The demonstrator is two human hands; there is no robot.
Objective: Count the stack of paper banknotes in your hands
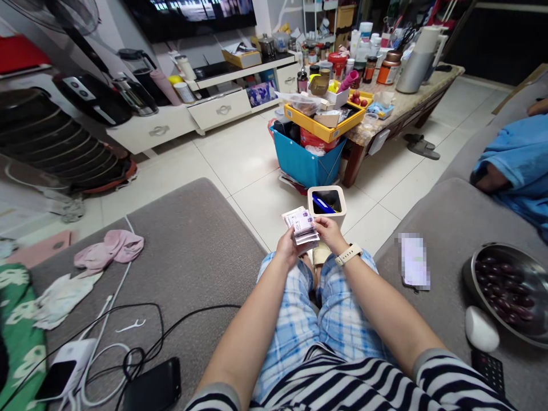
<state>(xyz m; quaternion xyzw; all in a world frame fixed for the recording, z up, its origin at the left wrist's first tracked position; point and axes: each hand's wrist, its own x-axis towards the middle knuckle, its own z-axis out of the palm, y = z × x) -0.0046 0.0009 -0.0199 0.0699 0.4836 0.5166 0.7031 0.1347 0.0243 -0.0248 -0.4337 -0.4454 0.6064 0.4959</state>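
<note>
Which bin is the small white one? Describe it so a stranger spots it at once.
Start at the cluttered marble coffee table, then drop to the blue crate on the floor at its near end. Just in front stands the small white bin, beyond the stack of banknotes held in both hands. Unlike the crate, it is white, square-rimmed, and shows a blue item inside.

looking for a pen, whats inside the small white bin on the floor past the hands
Inside the small white bin a dark liner shows, with one blue object lying across it. Whether it is a pen cannot be told. The bottom of the bin is hidden by its front wall.
</note>
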